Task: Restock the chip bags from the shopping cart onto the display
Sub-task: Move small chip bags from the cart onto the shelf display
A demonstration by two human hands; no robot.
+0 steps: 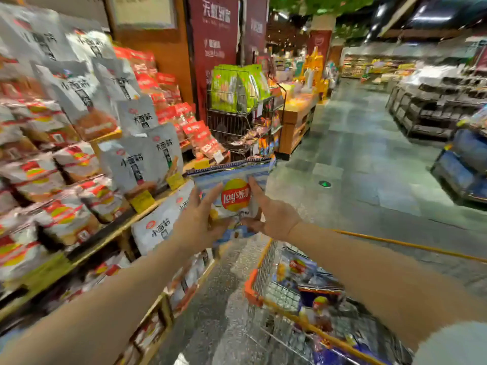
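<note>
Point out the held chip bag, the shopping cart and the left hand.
chip bag (pixel 235 197), head view, on its red logo.
shopping cart (pixel 266 270), head view, on its wire end wall.
left hand (pixel 196 222), head view, on its back.

Blue-and-white chip bag (pixel 235 196) with red-and-yellow logo; grey bags (pixel 137 164) with black lettering; orange-edged cart (pixel 254 288).

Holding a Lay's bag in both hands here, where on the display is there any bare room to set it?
The display shelves look packed: grey bags and red-and-white bags stand edge to edge, with no bare gap visible. The only open space is the aisle floor between display and shopping cart. Both the left hand and right hand hold the chip bag clear of the shelves.
</note>
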